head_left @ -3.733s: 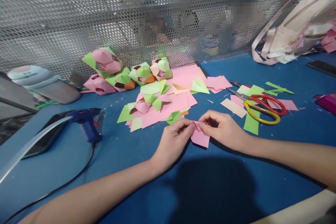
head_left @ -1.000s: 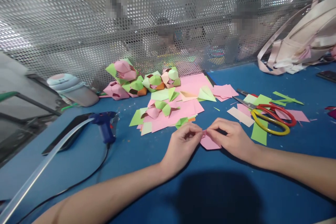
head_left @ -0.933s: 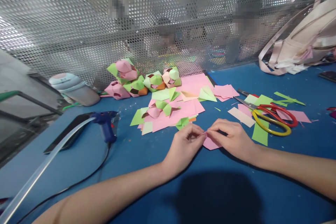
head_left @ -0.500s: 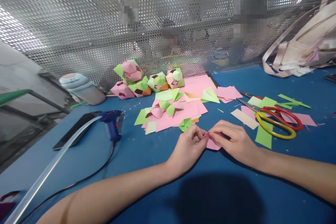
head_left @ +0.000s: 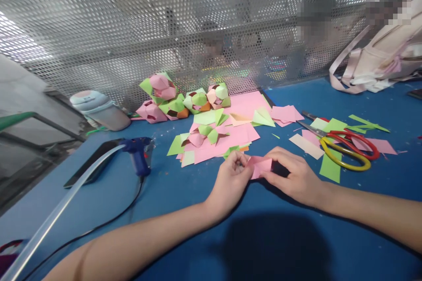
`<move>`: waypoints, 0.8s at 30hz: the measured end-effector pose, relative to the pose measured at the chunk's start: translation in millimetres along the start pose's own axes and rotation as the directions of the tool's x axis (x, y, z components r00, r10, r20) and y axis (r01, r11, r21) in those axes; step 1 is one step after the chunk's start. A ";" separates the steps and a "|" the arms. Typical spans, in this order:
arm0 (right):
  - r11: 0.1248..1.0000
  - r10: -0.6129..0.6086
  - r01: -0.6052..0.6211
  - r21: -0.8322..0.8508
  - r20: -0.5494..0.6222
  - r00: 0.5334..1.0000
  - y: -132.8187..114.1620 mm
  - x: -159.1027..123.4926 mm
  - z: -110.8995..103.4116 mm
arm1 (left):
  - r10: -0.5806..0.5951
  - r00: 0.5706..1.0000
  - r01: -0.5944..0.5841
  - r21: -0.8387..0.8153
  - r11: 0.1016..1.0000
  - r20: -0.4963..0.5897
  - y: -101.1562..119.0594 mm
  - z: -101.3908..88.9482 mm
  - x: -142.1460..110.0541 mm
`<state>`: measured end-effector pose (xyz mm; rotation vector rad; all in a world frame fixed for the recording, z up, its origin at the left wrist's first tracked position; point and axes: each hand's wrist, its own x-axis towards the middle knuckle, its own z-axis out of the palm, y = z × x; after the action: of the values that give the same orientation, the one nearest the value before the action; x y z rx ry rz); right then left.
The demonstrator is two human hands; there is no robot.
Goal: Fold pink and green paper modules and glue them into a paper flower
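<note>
Glue gun [head_left: 140,160] lies on the blue table [head_left: 174,193]; rightward, I watch remotely as paper balls [head_left: 176,104] sit by the mesh screen [head_left: 132,22], the left hand [head_left: 231,181] pinches folded pink paper [head_left: 259,165] held between both hands, the right hand [head_left: 295,178] grips its right side, and scissors [head_left: 322,133] lie beyond
</note>
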<state>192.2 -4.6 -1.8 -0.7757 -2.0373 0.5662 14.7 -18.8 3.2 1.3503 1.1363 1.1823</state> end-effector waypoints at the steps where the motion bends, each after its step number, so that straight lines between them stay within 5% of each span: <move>1: 1.000 0.002 -0.002 -0.002 -0.008 1.000 0.2 0.0 0.2 | -0.025 1.000 0.025 -0.019 1.000 -0.004 0.6 0.5 -0.4; 5: 1.000 0.029 -0.030 -0.007 -0.037 0.999 1.6 -0.2 2.5 | -0.140 0.990 0.142 -0.100 0.985 0.034 2.0 3.3 -1.6; 15: 0.999 0.036 -0.038 -0.030 -0.051 0.998 1.3 -0.8 5.8 | -0.205 0.972 0.215 -0.082 0.973 0.118 4.2 5.0 -3.9; 24: 0.982 -0.184 0.182 -0.059 -0.032 0.982 6.3 -3.6 6.0 | -0.159 0.969 0.176 -0.073 0.982 0.189 2.0 4.1 -5.7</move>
<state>190.7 -3.3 -11.0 -0.6184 -2.0712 0.3895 18.3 -25.0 4.6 1.2409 1.0325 0.9560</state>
